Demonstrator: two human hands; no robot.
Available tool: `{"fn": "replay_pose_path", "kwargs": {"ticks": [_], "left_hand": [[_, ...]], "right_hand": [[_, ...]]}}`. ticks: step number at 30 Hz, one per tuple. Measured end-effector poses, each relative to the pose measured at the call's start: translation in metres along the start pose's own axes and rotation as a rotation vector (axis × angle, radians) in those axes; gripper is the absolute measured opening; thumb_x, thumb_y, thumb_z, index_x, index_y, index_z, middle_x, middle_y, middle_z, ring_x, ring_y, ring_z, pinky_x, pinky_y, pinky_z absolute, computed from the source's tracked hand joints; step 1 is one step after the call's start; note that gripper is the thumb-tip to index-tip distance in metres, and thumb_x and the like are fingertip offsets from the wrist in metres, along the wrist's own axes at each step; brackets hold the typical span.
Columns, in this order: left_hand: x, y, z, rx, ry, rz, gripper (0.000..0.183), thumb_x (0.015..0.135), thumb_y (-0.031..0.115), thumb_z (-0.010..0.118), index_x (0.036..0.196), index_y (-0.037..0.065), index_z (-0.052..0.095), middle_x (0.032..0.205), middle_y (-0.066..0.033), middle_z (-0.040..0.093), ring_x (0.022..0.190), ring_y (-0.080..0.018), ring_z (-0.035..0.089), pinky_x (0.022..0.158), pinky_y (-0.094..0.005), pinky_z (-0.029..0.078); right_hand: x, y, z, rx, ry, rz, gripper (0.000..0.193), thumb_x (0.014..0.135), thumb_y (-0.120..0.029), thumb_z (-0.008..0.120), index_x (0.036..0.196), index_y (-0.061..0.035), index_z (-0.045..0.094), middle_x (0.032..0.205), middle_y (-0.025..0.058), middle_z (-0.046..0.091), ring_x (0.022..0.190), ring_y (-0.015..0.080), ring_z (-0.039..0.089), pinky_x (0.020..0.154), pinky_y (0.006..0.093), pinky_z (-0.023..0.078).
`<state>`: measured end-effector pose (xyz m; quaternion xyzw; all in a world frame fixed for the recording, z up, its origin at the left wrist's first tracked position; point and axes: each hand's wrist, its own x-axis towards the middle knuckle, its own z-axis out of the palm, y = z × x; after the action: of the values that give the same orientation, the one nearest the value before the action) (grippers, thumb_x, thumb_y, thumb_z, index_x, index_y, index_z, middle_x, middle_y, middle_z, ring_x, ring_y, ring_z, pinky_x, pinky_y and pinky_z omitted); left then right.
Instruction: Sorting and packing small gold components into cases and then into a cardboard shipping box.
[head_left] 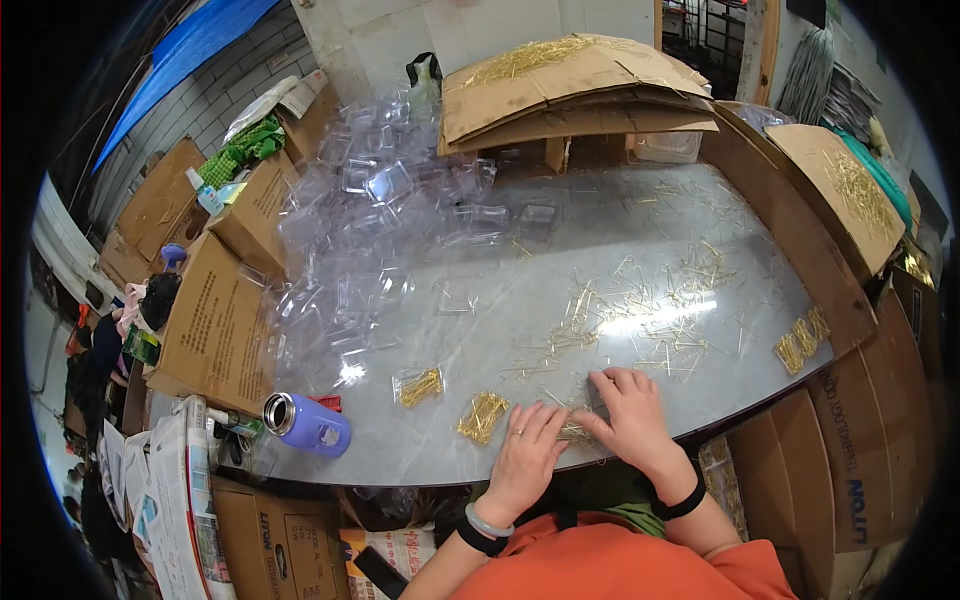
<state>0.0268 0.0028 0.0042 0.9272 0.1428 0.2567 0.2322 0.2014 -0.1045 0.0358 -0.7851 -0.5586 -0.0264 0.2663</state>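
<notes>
A small bunch of gold wire pins (575, 432) lies between my hands at the table's near edge. My left hand (528, 452), with a ring on one finger, has its fingers closed against the bunch. My right hand (634, 420) lies with thumb and index finger apart, the thumb touching the pins and the fingertips resting on the table. The undersides of both hands are hidden. Just left of my left hand sits a gathered gold bundle (483, 415). Farther left, another bundle (420, 387) lies in a clear wrapper. Loose gold pins (640, 310) are scattered beyond my hands.
Clear plastic boxes (370, 200) pile up on the left. A purple bottle (315, 428), its top uncovered, tilts at the near left. Cardboard sheets (580, 85) form a raised cover at the back. Several gold bundles (802, 342) lie beside the brown right-hand edge board (800, 220).
</notes>
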Motion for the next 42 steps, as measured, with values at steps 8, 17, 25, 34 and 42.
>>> {"fn": "replay_pose_path", "kwargs": {"ticks": [8, 17, 25, 34, 42], "left_hand": [[-0.002, 0.001, -0.003, -0.036, -0.027, -0.04, 0.065, 0.085, 0.021, 0.077, 0.137, -0.005, 0.049, 0.136, -0.0213, 0.05, 0.131, -0.0425, 0.045, 0.116, -0.0549, 0.033], [0.002, 0.004, 0.002, 0.034, 0.005, -0.046, 0.052, 0.088, 0.02, 0.073, 0.132, -0.002, 0.056, 0.133, -0.0164, 0.056, 0.13, -0.0386, 0.048, 0.114, -0.0549, 0.033], [-0.002, 0.002, 0.003, 0.066, 0.031, -0.005, 0.047, 0.089, 0.017, 0.072, 0.13, 0.0, 0.058, 0.133, -0.015, 0.058, 0.129, -0.0385, 0.049, 0.114, -0.0556, 0.034], [-0.007, -0.007, -0.002, -0.062, -0.032, -0.024, 0.07, 0.084, 0.02, 0.079, 0.14, -0.006, 0.046, 0.141, -0.0228, 0.049, 0.133, -0.0423, 0.045, 0.115, -0.0549, 0.033], [-0.002, -0.004, -0.001, -0.012, -0.062, -0.032, 0.077, 0.083, 0.021, 0.079, 0.144, -0.007, 0.041, 0.143, -0.0246, 0.044, 0.138, -0.0448, 0.038, 0.117, -0.0534, 0.031]], "right_hand": [[0.0, 0.026, -0.004, 0.16, -0.185, -0.27, 0.066, 0.078, -0.032, 0.081, 0.134, -0.0057, 0.058, 0.129, 0.0118, 0.063, 0.12, 0.0326, 0.054, 0.103, 0.0453, 0.04], [-0.003, -0.003, 0.014, 0.198, 0.086, -0.013, 0.04, 0.086, -0.007, 0.065, 0.127, -0.0075, 0.062, 0.121, 0.0125, 0.065, 0.114, 0.0347, 0.057, 0.099, 0.0465, 0.043], [0.01, 0.008, 0.022, -0.008, 0.015, -0.148, 0.028, 0.084, -0.01, 0.066, 0.112, -0.0076, 0.067, 0.113, 0.0101, 0.065, 0.111, 0.0317, 0.056, 0.097, 0.0465, 0.043], [-0.011, 0.001, -0.019, 0.049, 0.063, -0.155, 0.039, 0.086, -0.017, 0.073, 0.122, -0.0073, 0.065, 0.115, 0.0082, 0.067, 0.112, 0.0312, 0.058, 0.098, 0.0411, 0.043], [-0.009, 0.03, 0.01, 0.311, -0.108, -0.38, 0.034, 0.087, -0.005, 0.068, 0.121, -0.0087, 0.067, 0.126, 0.0057, 0.067, 0.11, 0.0305, 0.062, 0.096, 0.0408, 0.049]]}}
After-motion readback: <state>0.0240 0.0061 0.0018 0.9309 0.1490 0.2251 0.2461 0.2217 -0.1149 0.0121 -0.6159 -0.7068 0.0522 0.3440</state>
